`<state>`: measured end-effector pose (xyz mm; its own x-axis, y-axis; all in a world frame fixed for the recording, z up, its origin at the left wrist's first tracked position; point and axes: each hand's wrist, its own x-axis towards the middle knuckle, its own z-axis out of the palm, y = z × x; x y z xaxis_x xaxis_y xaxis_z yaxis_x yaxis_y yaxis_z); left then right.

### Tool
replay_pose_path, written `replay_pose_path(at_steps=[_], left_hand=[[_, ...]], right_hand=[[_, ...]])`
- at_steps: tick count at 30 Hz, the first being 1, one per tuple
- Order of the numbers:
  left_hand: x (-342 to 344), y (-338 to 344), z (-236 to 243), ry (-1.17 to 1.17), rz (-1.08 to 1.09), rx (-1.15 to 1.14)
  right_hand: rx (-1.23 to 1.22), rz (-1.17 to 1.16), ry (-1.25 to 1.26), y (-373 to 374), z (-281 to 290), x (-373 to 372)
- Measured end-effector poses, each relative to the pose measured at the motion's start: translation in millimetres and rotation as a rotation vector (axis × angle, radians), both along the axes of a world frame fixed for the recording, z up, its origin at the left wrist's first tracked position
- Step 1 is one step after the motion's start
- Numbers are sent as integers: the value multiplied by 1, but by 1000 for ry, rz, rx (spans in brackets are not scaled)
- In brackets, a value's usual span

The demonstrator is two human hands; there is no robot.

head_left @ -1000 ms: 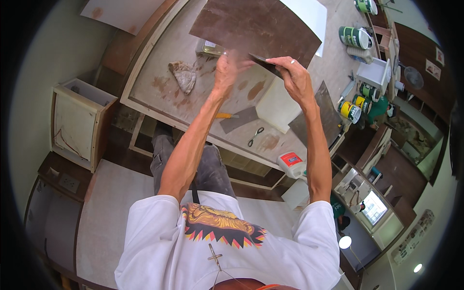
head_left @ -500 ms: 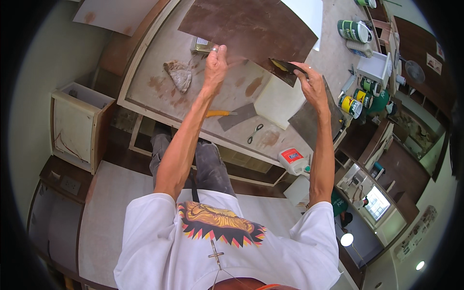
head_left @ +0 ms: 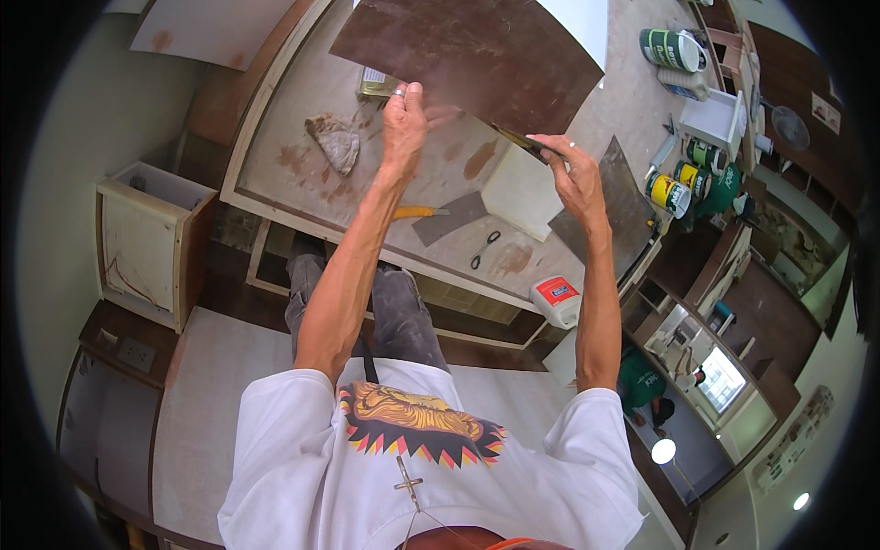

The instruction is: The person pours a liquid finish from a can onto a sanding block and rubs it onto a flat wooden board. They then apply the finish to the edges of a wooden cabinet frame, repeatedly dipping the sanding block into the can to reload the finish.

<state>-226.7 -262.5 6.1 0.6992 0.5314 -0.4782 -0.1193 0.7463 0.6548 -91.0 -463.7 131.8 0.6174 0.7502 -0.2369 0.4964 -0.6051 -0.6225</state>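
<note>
A large brown laminate-like sheet (head_left: 477, 60) is held up over the worktable, sloping away from me. My left hand (head_left: 403, 133) grips its near edge left of the middle, thumb on top and fingers underneath, partly blurred. In my right hand (head_left: 576, 179) is a dark, thin spreader (head_left: 521, 138), pinched between thumb and fingers, with its blade against the sheet's near edge. Beneath, on the table, lie a crumpled stained cloth (head_left: 333, 142), a utility knife with an orange handle (head_left: 417, 212), a grey strip (head_left: 454, 220) and black-handled scissors (head_left: 485, 249). A metal can (head_left: 374, 82) shows partly behind the sheet.
A dark panel (head_left: 619, 202) and a pale sheet (head_left: 524, 188) lie on the right side. A white jug with a red label (head_left: 556, 301) stands at the near edge. Farther right are yellow-and-green cans (head_left: 667, 194), a bucket (head_left: 669, 50) and a person in green (head_left: 639, 378).
My right hand and the spreader have moved left along the sheet's near edge, and the blade now appears narrower. The sheet has shifted slightly. More of the person in green shows.
</note>
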Motion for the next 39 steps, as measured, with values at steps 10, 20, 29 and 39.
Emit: replay_pose_path(at_steps=[10,20,29,39], left_hand=[[-5,0,-7,-7,-48,94],[-7,-20,-5,-99,-27,28],[-19,-14,-2,-135,-10,6],[-32,19,-9,-183,-102,98]], right_hand=[[-46,-65,199,-14,29,-22],[266,55,-526,142,-52,14],[237,93,-362,152,-27,28],[66,173,-368,148,-35,30]])
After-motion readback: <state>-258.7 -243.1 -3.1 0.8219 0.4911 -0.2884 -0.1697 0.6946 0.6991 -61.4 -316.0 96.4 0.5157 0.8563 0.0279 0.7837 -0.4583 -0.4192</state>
